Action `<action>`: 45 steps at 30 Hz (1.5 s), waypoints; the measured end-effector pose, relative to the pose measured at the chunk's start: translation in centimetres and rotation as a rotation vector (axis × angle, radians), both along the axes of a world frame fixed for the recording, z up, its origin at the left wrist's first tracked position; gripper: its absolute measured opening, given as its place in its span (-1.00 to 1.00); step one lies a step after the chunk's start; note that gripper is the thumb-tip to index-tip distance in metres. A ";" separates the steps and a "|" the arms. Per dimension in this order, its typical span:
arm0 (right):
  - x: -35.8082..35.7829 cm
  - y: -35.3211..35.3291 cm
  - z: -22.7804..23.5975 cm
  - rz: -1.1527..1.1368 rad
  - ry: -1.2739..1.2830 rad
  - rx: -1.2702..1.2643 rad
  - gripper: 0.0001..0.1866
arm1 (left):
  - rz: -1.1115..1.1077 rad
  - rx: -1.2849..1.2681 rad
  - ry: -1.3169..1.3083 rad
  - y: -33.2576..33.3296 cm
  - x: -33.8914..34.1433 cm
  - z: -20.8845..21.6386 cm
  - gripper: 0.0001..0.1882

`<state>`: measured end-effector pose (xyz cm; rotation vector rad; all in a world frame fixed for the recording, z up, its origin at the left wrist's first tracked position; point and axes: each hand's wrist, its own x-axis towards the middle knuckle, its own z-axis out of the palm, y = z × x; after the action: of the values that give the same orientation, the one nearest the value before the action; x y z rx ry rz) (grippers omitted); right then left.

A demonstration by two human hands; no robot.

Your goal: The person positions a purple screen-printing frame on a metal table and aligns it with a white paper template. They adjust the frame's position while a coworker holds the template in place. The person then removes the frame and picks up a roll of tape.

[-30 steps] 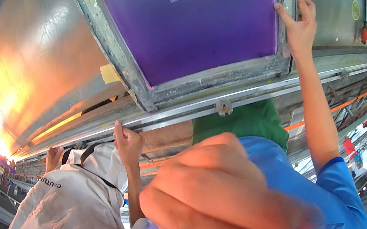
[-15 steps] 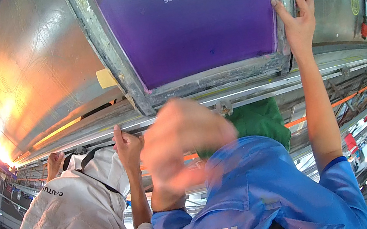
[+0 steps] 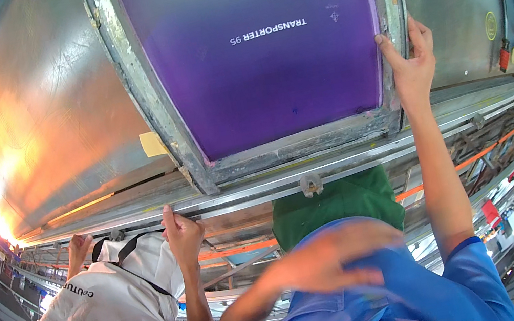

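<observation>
A screen printing frame [image 3: 309,144] with worn, grey-stained bars lies on the metal table. Stretched inside it is a purple mesh [image 3: 271,82] bearing pale lettering. My right hand [image 3: 415,64] grips the frame's right bar, thumb on the inner side and fingers over the outer edge. Blurred by motion, my left hand [image 3: 340,259] passes in front of my blue shirt, away from the frame. Its fingers look stretched out with the thumb apart, and nothing shows in it.
Beside me on the left, a person in white [image 3: 110,303] has both hands near the table's edge rail [image 3: 236,200]. Yellow tape [image 3: 152,144] sticks out by the frame's left bar. A red-handled tool [image 3: 504,58] lies at far right. Strong glare covers the left.
My left hand has swung down and to the right, from near the table edge to before my shirt. My right hand still holds the bar; the whole view has shifted, so the frame sits lower.
</observation>
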<state>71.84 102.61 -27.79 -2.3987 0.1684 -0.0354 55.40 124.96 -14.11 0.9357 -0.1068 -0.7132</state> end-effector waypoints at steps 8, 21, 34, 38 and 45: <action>-0.1 0.2 0.5 0.013 -0.006 0.013 -0.37 | -0.183 -0.258 -0.121 2.6 -2.2 -3.1 -0.82; 0.1 0.1 0.1 0.013 0.025 0.014 -0.35 | 0.119 1.695 -0.689 -0.2 9.8 -12.5 -0.12; -0.8 -0.3 -3.2 0.078 -0.146 0.028 -0.32 | 0.068 1.763 -0.739 0.6 9.5 -15.0 0.03; 0.6 1.4 -3.3 0.040 -0.153 -0.058 -0.34 | 0.175 1.760 -0.768 1.4 10.1 -14.2 -0.02; 0.9 1.2 -2.3 -0.044 -0.070 -0.067 -0.32 | 0.094 1.819 -0.853 0.9 10.5 -13.4 -0.04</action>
<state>72.71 103.85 -30.12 -2.4560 0.1904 -0.1477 65.92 125.91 -27.47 2.9297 -0.1482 -0.0815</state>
